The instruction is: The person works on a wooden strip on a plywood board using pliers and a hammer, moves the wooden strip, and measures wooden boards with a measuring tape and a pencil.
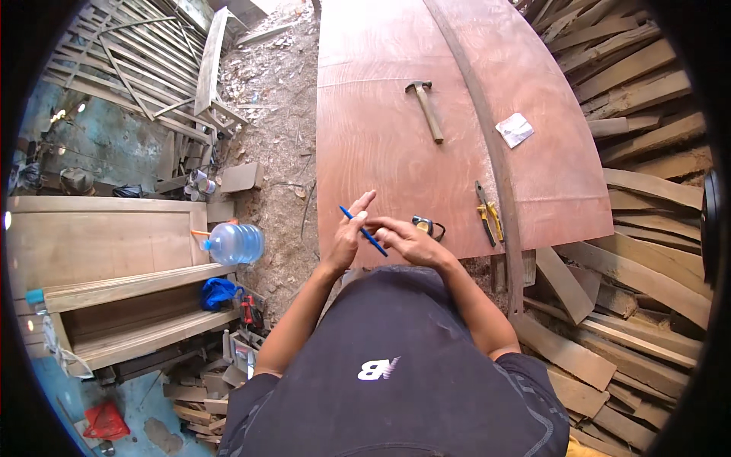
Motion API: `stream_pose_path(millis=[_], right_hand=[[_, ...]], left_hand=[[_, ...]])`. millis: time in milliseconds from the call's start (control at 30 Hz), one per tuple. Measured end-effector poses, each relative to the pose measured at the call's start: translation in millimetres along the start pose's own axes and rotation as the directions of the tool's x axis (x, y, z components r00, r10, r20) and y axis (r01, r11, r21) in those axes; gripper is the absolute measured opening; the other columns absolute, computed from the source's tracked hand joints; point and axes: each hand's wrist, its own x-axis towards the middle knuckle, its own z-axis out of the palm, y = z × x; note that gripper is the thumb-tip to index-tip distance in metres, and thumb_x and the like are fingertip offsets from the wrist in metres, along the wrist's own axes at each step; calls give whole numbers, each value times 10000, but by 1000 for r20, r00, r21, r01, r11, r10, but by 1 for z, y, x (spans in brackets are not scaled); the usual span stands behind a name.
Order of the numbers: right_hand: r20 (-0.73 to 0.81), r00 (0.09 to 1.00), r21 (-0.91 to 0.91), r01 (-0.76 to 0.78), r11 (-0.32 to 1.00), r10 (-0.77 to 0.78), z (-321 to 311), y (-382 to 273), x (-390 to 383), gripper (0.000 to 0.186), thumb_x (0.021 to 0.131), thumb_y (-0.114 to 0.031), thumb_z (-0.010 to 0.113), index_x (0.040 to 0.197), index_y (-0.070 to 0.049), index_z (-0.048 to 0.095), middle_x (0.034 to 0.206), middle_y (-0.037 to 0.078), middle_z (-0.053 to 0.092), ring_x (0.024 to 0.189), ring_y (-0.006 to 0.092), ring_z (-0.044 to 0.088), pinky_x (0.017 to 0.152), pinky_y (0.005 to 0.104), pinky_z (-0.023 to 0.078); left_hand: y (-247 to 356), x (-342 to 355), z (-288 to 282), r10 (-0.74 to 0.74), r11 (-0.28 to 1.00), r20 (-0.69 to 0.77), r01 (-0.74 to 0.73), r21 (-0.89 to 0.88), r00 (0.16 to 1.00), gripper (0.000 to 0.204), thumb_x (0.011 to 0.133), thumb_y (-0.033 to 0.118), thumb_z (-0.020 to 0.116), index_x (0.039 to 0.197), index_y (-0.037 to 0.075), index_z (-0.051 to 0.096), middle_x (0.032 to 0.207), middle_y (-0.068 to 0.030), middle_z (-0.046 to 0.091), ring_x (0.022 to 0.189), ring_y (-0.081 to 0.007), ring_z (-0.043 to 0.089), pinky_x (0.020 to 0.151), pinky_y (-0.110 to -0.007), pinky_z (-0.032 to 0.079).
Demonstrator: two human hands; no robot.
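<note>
A blue pen (365, 233) slants across the front of my left hand (346, 234), which is closed on it near its upper end. My right hand (406, 238) is beside it, its fingers stretched toward the left palm, close to the pen's lower half. Both hands are above the near edge of a reddish plywood sheet (373, 160). Just beyond my right hand lies a dark tape measure (423, 225), partly hidden. Yellow-handled pliers (488, 214) rest farther right. A wooden-handled hammer (426, 112) lies farther back on the sheet.
A long wooden strip (487, 129) runs along the plywood, with a piece of paper (515, 129) right of it. Stacked boards (655, 206) fill the right side. On the left are a large water bottle (236, 244), a wooden panel (106, 242) and shavings-covered ground (278, 107).
</note>
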Motion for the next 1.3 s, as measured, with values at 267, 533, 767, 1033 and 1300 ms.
stream_pose_path(millis=[267, 533, 767, 1033, 1300], right_hand=[[-244, 968, -353, -34, 935, -57, -16, 17, 82, 251, 999, -248, 605, 937, -13, 670, 796, 111, 672, 785, 214, 658, 725, 399, 537], [-295, 954, -829, -229, 511, -51, -54, 33, 223, 287, 935, -245, 610, 1098, -57, 752, 1077, 253, 737, 1085, 396, 701, 932, 529, 539], [-195, 980, -964, -198, 180, 34, -45, -28, 177, 265, 949, -229, 606, 1088, -47, 739, 999, 253, 745, 944, 424, 731, 847, 523, 579], [-297, 931, -774, -106, 625, -210, 19, 27, 83, 239, 968, -254, 628, 1031, -25, 653, 848, 267, 714, 835, 479, 704, 731, 565, 554], [-428, 893, -861, -355, 365, -140, -50, 98, -34, 653, 892, -324, 746, 1465, -97, 530, 1479, 121, 563, 1305, 373, 553, 1025, 477, 514]], left_hand=[[12, 35, 33, 345, 841, -250, -180, 510, 905, 611, 1032, 343, 545, 1555, 54, 413, 1369, -238, 600, 1219, -324, 570, 1082, -479, 395], [186, -9, 132, 455, 762, 813, -631, -143, 365, 572, 958, 500, 586, 1282, 39, 684, 1254, -198, 698, 1176, -399, 648, 1045, -493, 476], [-26, 76, -53, 429, 268, -13, -113, 957, 903, 542, 1062, 466, 499, 1365, 24, 577, 1343, -183, 643, 1274, -370, 564, 1096, -482, 417], [-47, 60, -38, -191, 910, -169, 109, -401, 967, 574, 1113, 490, 436, 1445, 25, 496, 1394, -162, 626, 1368, -245, 547, 1124, -389, 411], [-128, -9, -63, -314, 912, -445, 136, -388, 839, 307, 1119, 294, 463, 1335, 85, 525, 753, 48, 434, 605, -73, 428, 546, -227, 453]])
